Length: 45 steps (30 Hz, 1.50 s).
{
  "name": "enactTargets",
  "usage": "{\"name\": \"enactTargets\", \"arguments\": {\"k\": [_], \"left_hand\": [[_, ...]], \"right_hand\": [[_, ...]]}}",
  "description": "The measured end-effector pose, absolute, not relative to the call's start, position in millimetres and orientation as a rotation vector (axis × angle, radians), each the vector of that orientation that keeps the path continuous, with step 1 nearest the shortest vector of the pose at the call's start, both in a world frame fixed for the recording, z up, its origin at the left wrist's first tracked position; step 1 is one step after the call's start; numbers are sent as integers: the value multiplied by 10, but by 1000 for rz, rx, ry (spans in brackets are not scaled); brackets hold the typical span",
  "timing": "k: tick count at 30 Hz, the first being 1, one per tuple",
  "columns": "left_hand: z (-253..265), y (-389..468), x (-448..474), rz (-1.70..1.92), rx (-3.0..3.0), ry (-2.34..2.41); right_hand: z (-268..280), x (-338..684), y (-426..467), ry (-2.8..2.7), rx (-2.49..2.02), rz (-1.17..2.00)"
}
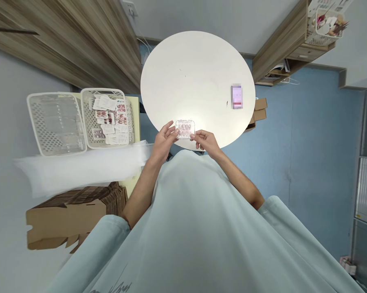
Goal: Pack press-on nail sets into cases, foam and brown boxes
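Note:
A small clear plastic case (185, 129) with pink, nail-shaped pieces inside is at the near edge of the round white table (198, 61). My left hand (164, 140) grips its left side, the thumb over the front corner and the index finger stretched out. At the lower right corner, my right hand (206, 142) pinches the same case between thumb and fingers. The fingertips behind the case are partly hidden. Whether the case rests on the table or is held just above it, I cannot tell.
A blurred phone-like object (236, 97) lies at the table's right. On my left stand a white basket (130, 122) of carded pink pieces, another basket holding clear plastic (69, 122), white sheeting (88, 169) and flattened cardboard boxes (67, 221). Cardboard boxes (260, 109) sit beyond the table's right edge.

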<state>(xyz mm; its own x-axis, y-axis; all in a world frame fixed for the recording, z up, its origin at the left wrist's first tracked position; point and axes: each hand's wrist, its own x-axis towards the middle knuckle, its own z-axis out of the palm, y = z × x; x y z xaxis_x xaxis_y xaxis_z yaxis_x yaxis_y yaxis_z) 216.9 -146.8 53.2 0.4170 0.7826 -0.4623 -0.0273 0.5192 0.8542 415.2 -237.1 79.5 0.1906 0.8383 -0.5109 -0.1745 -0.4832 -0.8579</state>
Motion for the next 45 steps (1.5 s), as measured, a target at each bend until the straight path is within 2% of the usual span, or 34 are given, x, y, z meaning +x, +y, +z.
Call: {"name": "enactTargets", "arguments": {"k": [5,18,24,32,37,45], "left_hand": [[523,-1542,2060,501,1010,1132],[408,-1468,1943,542,1084,1153],[-8,-1366,1860,520,1137,1265],[-774,-1127,1861,114,1287,1545],[-983,-1087,1885,-2,1320,1628],[-1054,-1075,1863,36,1303,1593]], "right_hand": [[762,4160,-2365,-623,-1566,1454],[713,4052,-2238,-635,-1624,1507],[276,3991,-2016,-722,-1750,1553],[-566,3777,-1577,-724,-2122,1639],[-735,3627,-1498,-606,-2186,1656],[-809,3533,-1457,-543,-2187,1653]]}}
